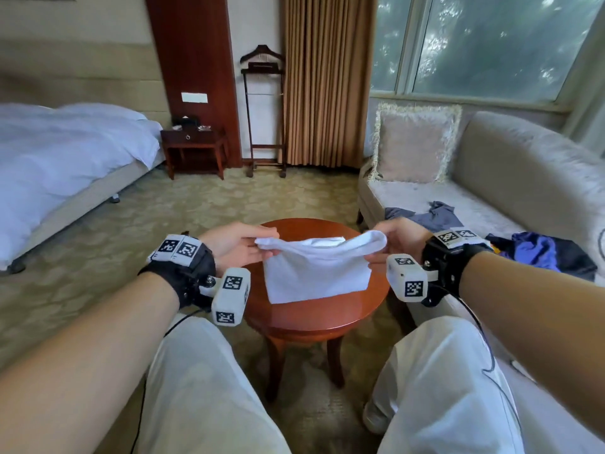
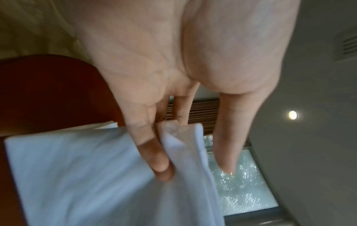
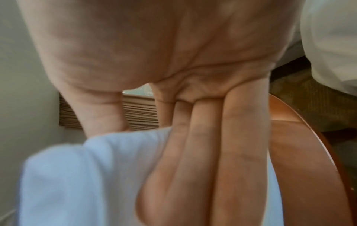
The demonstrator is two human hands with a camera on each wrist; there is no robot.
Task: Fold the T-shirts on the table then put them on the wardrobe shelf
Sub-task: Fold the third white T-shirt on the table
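A folded white T-shirt [image 1: 314, 271] hangs over the round wooden table [image 1: 314, 316], its lower edge on the tabletop and its top edge lifted. My left hand [image 1: 262, 249] pinches the shirt's upper left corner. My right hand [image 1: 376, 247] pinches the upper right corner. In the left wrist view the fingers [image 2: 152, 154] press the white T-shirt [image 2: 77, 175] from below and the thumb lies beyond the fold. In the right wrist view straight fingers [image 3: 203, 152] lie along the white T-shirt [image 3: 86, 168], with the table [image 3: 301, 152] beside them.
A sofa [image 1: 510, 178] at the right carries a grey-blue garment [image 1: 435, 216], a dark blue and purple heap [image 1: 543, 253] and a cushion [image 1: 412, 142]. A bed [image 1: 65, 158] stands at the left, with a nightstand [image 1: 193, 142] and a valet stand [image 1: 263, 109] behind. My knees flank the table.
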